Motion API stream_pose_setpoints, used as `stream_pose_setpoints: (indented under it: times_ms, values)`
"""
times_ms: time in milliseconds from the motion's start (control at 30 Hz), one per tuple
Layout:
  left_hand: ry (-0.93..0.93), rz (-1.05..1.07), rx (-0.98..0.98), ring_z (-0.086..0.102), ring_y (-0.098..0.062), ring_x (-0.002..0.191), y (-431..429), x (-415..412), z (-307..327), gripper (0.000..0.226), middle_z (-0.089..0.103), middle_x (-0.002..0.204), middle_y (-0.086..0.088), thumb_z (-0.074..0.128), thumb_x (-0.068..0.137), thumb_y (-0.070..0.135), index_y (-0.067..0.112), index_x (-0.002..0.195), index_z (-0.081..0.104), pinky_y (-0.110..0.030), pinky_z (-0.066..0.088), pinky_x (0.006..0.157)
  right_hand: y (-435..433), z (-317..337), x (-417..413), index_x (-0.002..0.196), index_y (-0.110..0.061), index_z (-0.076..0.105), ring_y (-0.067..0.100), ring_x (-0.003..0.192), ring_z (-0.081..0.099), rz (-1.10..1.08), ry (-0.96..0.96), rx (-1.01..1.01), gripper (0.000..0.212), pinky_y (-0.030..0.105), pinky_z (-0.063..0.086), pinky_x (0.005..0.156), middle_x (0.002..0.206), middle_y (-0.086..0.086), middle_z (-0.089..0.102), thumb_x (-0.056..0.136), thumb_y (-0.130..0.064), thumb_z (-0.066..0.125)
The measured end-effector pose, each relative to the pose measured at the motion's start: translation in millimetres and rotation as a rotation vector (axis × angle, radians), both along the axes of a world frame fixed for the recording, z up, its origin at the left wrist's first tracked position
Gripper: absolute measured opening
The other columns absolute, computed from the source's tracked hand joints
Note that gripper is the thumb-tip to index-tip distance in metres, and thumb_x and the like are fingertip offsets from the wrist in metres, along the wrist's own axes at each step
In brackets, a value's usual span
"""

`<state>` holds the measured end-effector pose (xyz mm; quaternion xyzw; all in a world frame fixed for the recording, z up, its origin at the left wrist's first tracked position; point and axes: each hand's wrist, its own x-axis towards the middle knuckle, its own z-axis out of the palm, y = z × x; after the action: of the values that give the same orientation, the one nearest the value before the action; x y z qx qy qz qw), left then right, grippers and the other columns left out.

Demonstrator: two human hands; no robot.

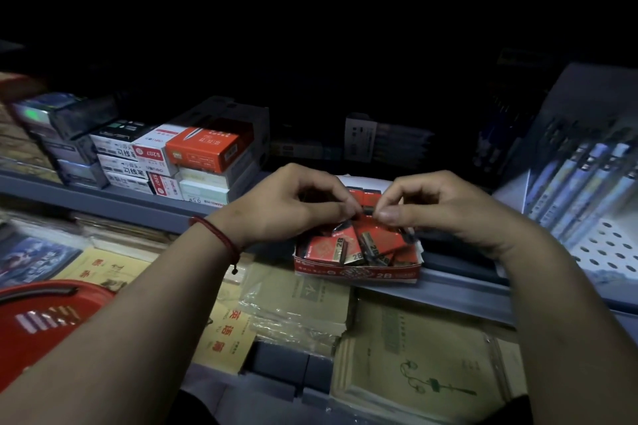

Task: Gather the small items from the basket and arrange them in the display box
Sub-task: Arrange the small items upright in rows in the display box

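Head camera: a round red plastic basket [41,328] sits far left. The curled left hand [293,210] and curled right hand [435,214] both pinch one small red pack [366,218] at their fingertips. It is just above the shallow red cardboard display box [359,274] on the grey metal shelf [455,286], which holds jumbled red 2B packs [324,250].

Left hand [293,207] and right hand [435,207] pinch a small packet [367,211] over the red display box [359,273] of 2B packs [326,250].
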<state>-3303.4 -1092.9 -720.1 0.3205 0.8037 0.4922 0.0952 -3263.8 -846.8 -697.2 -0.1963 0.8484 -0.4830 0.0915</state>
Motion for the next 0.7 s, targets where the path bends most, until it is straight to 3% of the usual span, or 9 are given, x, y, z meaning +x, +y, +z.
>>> stream_pose_setpoints:
  times_ms: [67,200,333,433,600,700]
  values:
    - [-0.016,-0.003,0.020,0.072,-0.015,0.100,1,1,0,0.016,0.076,0.104,-0.001,0.068,0.094,0.018,0.010,0.102,0.078,-0.036,0.060,0.088,2,1,2,0.088,-0.023,0.077,0.001,0.072,0.059,0.014,-0.027,0.046,0.027,0.015,0.046,0.065,0.074,-0.013,0.067,0.069,-0.040,0.085]
    - [-0.016,-0.010,0.017,0.073,-0.014,0.100,6,5,0,0.019,0.077,0.105,0.000,0.068,0.094,0.025,0.011,0.103,0.078,-0.039,0.060,0.090,3,0,6,0.089,-0.025,0.078,0.004,0.066,0.054,-0.014,-0.050,0.073,0.026,0.020,0.045,0.061,0.069,-0.015,0.062,0.065,-0.034,0.086]
    - [0.016,0.023,0.016,0.073,-0.011,0.097,15,5,-5,0.016,0.076,0.102,0.004,0.068,0.094,0.026,0.016,0.102,0.078,-0.039,0.060,0.088,3,-2,7,0.091,-0.018,0.079,0.025,0.075,0.066,-0.074,-0.034,-0.032,0.028,0.031,0.054,0.074,0.084,0.010,0.074,0.066,-0.029,0.085]
    - [0.016,0.072,0.027,0.074,-0.012,0.095,22,0,-9,0.014,0.077,0.100,0.004,0.065,0.097,0.025,0.020,0.100,0.079,-0.046,0.060,0.089,4,-6,3,0.092,-0.010,0.077,0.016,0.080,0.067,-0.153,-0.024,-0.158,0.029,0.024,0.057,0.076,0.089,0.020,0.072,0.065,-0.019,0.085]
    - [0.030,0.084,0.053,0.073,-0.008,0.099,28,-3,-6,0.016,0.078,0.101,0.007,0.068,0.095,0.027,0.027,0.108,0.077,-0.041,0.058,0.094,2,-14,-5,0.108,-0.012,0.069,0.019,0.083,0.070,-0.337,-0.023,-0.297,0.037,0.032,0.057,0.082,0.089,0.008,0.072,0.074,-0.006,0.083]
    - [0.061,0.128,0.054,0.073,-0.005,0.095,32,-6,-6,0.019,0.078,0.098,0.009,0.073,0.090,0.031,0.029,0.109,0.076,-0.039,0.060,0.089,-5,-17,-10,0.105,-0.012,0.068,0.016,0.078,0.073,-0.450,0.025,-0.374,0.034,0.027,0.060,0.068,0.089,0.005,0.073,0.076,-0.002,0.082]
